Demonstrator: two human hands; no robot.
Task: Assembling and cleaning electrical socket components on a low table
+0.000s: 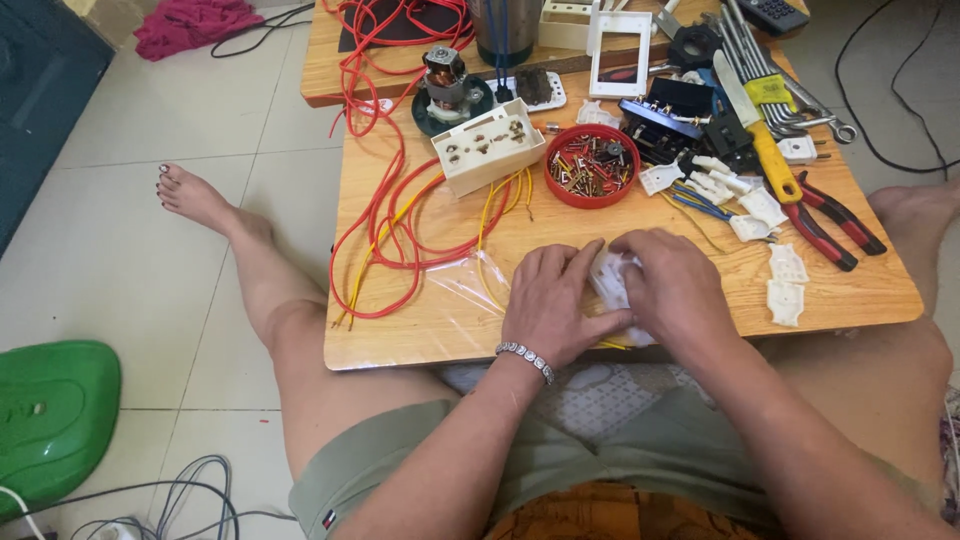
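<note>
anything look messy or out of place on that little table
Yes: the red wires loop off the left edge of the wooden table. Both hands, left hand and right hand, grip a small white plastic part.

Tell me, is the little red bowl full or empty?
Partly full: the red bowl on the wooden table holds a heap of small metal screws and bits.
</note>
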